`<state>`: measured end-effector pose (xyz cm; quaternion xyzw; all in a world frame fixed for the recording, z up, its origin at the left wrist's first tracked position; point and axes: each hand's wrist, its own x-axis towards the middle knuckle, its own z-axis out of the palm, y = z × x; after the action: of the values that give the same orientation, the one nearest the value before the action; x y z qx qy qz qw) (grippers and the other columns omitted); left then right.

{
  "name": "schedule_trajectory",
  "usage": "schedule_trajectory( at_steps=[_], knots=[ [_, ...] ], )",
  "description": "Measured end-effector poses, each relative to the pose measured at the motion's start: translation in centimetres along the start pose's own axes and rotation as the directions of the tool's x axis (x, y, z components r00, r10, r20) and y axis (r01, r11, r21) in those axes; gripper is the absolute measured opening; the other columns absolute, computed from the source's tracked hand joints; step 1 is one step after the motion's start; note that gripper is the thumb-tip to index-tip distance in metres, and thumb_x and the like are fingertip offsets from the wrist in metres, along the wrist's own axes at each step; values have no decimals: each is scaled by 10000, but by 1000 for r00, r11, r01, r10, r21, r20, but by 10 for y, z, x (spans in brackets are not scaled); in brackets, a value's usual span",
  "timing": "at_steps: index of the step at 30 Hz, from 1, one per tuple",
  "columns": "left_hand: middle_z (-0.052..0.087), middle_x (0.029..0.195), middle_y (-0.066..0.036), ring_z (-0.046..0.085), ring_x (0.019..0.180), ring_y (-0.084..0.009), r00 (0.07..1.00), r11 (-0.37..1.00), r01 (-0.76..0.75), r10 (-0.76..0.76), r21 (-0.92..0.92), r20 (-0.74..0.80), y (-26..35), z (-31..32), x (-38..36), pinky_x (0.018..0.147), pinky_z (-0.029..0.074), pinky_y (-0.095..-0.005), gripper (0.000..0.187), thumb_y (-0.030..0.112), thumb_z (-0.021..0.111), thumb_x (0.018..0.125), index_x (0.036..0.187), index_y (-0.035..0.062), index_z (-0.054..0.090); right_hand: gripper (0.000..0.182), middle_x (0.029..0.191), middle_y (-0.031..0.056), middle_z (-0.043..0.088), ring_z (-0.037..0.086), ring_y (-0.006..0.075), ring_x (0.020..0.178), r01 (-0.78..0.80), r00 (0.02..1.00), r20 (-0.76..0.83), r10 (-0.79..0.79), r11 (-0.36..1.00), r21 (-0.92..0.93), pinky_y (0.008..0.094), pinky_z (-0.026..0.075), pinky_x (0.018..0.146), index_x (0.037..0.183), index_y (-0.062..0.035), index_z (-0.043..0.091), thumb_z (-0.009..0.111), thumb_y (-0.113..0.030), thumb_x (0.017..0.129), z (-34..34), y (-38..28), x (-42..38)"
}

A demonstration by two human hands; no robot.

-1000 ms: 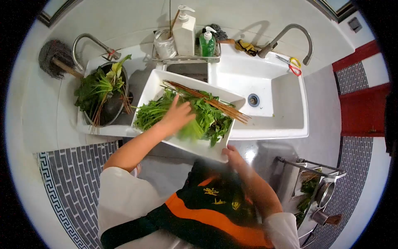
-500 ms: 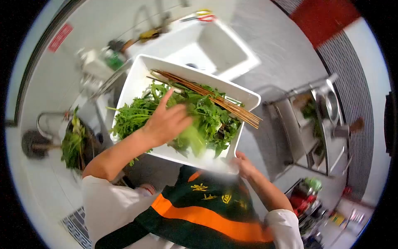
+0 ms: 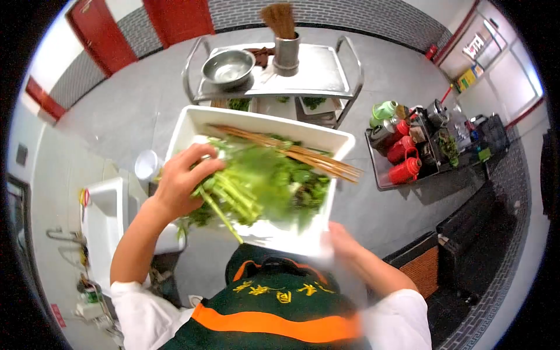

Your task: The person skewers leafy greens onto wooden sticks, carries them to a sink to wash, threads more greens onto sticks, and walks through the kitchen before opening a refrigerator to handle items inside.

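In front of my body is a white plastic tub [image 3: 341, 150] holding leafy greens [image 3: 239, 192], partly smeared by motion. A bundle of thin brown sticks [image 3: 291, 150] lies across the far side of the greens, its ends poking past the right rim. My left hand [image 3: 185, 178] is at the tub's left side, fingers curled over the pale stalks; its palm side is hidden. At the near right corner, my right hand [image 3: 343, 242] grips the tub, blurred, with most fingers out of sight.
Ahead stands a metal trolley [image 3: 321, 64] bearing a steel bowl [image 3: 228, 67] and a metal canister [image 3: 286, 55] with a brush-like bundle. On the right, a cart [image 3: 385, 178] carries red thermos flasks [image 3: 404, 169]. White sinks [image 3: 106, 224] line the left wall, near a white bucket [image 3: 147, 165].
My view has swung from the sinks round to the trolley, the tub coming along. My left hand has moved from above the greens to their left side, fingers now curled over stalks.
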<state>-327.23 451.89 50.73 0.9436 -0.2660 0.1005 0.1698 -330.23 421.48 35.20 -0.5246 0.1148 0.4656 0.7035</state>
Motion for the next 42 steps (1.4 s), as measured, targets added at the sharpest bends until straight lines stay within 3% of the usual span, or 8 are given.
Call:
schedule_trajectory(
  at_steps=[5, 8, 12, 16, 19, 25, 34, 42],
  knots=[
    [499, 890, -114, 512, 813, -215, 995, 883, -102, 81, -458, -67, -19, 21, 129, 690, 406, -286, 341, -26, 574, 579, 900, 19, 469, 359, 770, 64, 532, 513, 132, 629, 175, 956, -267, -122, 967, 186, 225, 428, 574, 945, 52, 475, 440, 14, 590, -43, -18, -21],
    [502, 1032, -98, 502, 905, -164, 982, 602, -188, 133, -776, -135, -51, 80, 239, 781, 391, -258, 466, -59, 564, 656, 1087, 24, 408, 373, 821, 84, 532, 523, 158, 693, 284, 903, -405, -142, 905, 316, 244, 435, 631, 945, 53, 468, 445, 22, 574, -92, -54, -15],
    [509, 1034, -73, 483, 948, -146, 977, 620, -215, 144, -755, -160, -37, 79, 280, 812, 395, -269, 440, 69, 576, 735, 1129, 17, 386, 400, 871, 104, 529, 516, 183, 784, 306, 853, -512, -102, 892, 332, 268, 429, 693, 966, 57, 453, 444, 28, 567, -76, -47, -30],
    [535, 975, -81, 510, 896, -159, 965, 190, -90, 260, -978, -38, -51, 136, 405, 769, 427, -292, 382, 189, 580, 752, 1060, 11, 442, 396, 881, 115, 528, 523, 202, 775, 385, 763, -644, -59, 841, 379, 265, 427, 705, 964, 67, 448, 436, 37, 570, -124, -84, -33],
    [542, 952, -100, 529, 878, -191, 977, 86, -107, 194, -991, -89, -128, 101, 299, 762, 444, -315, 334, 139, 563, 747, 1033, 1, 459, 404, 911, 135, 524, 528, 215, 812, 403, 703, -709, -63, 856, 324, 275, 428, 715, 983, 74, 441, 428, 34, 581, 14, -25, 0],
    [535, 931, -152, 550, 841, -253, 996, -139, 64, 77, -988, 54, -107, 81, 325, 750, 467, -356, 292, 49, 529, 719, 997, -6, 459, 403, 935, 135, 522, 526, 223, 838, 378, 724, -684, -88, 880, 287, 279, 420, 733, 999, 78, 440, 419, 12, 601, -12, -38, -15],
    [512, 934, -148, 538, 865, -261, 989, -133, -49, -148, -990, -29, -111, 21, 322, 731, 479, -372, 287, 53, 500, 741, 1014, 18, 416, 417, 958, 150, 514, 519, 240, 845, 359, 794, -588, -151, 898, 253, 301, 416, 737, 1018, 102, 426, 421, 19, 609, -45, -39, -19],
    [520, 914, -218, 546, 828, -304, 1000, -368, 14, 19, -930, 7, -109, -5, 341, 705, 483, -402, 253, 100, 402, 778, 956, -78, 428, 448, 949, 145, 516, 526, 236, 840, 468, 828, -482, -285, 824, 318, 298, 418, 745, 1037, 90, 416, 392, 43, 592, -50, -32, -7]
  ],
)
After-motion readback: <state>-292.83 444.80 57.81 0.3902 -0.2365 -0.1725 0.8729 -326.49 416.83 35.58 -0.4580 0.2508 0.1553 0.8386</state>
